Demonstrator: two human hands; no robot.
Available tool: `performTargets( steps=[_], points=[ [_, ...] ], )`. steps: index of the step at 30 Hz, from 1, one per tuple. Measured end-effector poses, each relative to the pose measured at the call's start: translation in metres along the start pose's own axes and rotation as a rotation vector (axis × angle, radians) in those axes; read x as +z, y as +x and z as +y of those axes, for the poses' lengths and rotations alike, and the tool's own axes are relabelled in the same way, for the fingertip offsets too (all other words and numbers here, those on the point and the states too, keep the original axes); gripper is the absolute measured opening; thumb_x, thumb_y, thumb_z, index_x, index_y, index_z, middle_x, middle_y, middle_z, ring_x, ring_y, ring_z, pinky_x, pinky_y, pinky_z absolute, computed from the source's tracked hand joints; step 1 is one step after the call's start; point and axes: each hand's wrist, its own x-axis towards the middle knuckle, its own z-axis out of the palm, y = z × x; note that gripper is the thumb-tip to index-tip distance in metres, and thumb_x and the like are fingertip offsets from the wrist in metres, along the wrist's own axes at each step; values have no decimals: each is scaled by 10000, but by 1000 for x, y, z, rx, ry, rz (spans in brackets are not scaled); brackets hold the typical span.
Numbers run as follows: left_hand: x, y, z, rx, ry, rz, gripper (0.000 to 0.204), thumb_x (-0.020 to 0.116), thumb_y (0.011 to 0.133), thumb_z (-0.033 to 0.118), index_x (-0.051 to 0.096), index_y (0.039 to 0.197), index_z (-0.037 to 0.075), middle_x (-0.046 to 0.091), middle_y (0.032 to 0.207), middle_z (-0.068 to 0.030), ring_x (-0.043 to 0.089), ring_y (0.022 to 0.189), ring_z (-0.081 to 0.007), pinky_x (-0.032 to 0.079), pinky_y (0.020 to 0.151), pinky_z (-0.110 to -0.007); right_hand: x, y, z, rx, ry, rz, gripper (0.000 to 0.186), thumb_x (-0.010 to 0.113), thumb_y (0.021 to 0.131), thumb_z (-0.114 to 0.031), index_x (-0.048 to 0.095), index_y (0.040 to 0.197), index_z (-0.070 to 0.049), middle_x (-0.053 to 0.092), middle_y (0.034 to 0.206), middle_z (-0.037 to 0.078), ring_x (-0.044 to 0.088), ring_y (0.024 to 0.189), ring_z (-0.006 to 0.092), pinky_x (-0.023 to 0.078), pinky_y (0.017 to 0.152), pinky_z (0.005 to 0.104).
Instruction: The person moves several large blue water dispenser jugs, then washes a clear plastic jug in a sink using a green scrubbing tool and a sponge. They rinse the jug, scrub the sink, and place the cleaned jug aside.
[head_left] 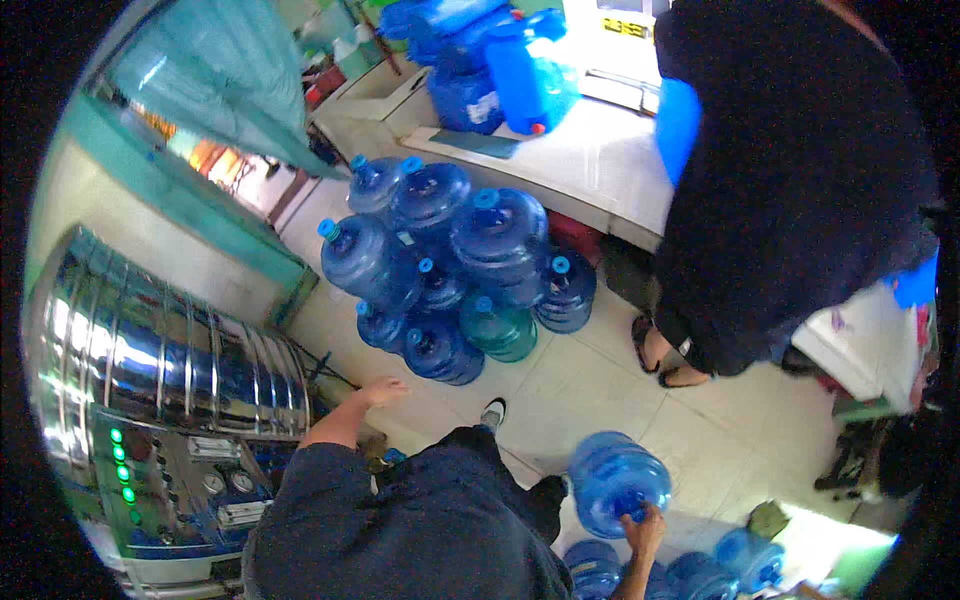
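Observation:
My right hand (641, 527) grips the neck of a blue water bottle (612, 480) held tilted at the lower right, beside my dark-clothed body. My left hand (385, 392) is out to the left with fingers apart and holds nothing. Just beyond it stands a stacked group of several large blue bottles (370, 260) with capped necks, with one greenish bottle (500, 335) at the front. Further bottles (700, 578) sit along the bottom edge, behind the one in my right hand.
A person (780, 180) in dark clothes and sandals stands at the right. A white counter (590, 190) holds blue jugs (468, 105). A steel tank with a control panel (170, 350) lines the left. A teal curtain (200, 80) hangs by a doorway at upper left.

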Motion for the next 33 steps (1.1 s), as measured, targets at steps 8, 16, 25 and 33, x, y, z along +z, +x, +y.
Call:
performTargets(
  steps=[8, 16, 25, 33],
  points=[
    [-10, 53, -46, 213, -349, -308, 582, 684, 875, 502, 558, 1273, 97, 661, 1092, -98, 659, 918, -229, 534, 793, -399, -24, 54, -413, -620, -252, -355, 553, 793, 661, -338, 660, 1130, -77, 688, 1045, 160, 679, 887, 374, 552, 753, 468],
    [-58, 27, 0, 4, -1160, -100, 870, 570, 859, 691, 287, 1507, 183, 507, 1404, -102, 579, 1166, -330, 514, 902, -524, 87, 101, -682, -984, -406, -379, 515, 733, 699, -364, 654, 1124, -84, 682, 985, 177, 682, 837, 385, 549, 746, 497],
    [-74, 76, 77, 122, -1696, -191, 970, 515, 859, 731, 88, 1571, 230, 142, 1621, -96, 135, 1469, -419, 280, 1073, -711, 167, 159, -776, -1046, -494, -403, 509, 721, 699, -328, 627, 1124, -63, 677, 999, 207, 666, 921, 414, 539, 801, 507],
    [-76, 128, 76, 0, -1615, 88, 831, 557, 874, 664, 265, 1503, 206, 321, 1514, -101, 402, 1282, -391, 407, 1003, -619, 222, 194, -774, -1028, -421, -448, 652, 708, 759, -307, 500, 1345, -112, 547, 1276, 225, 632, 1030, 439, 526, 882, 513]
  ],
)
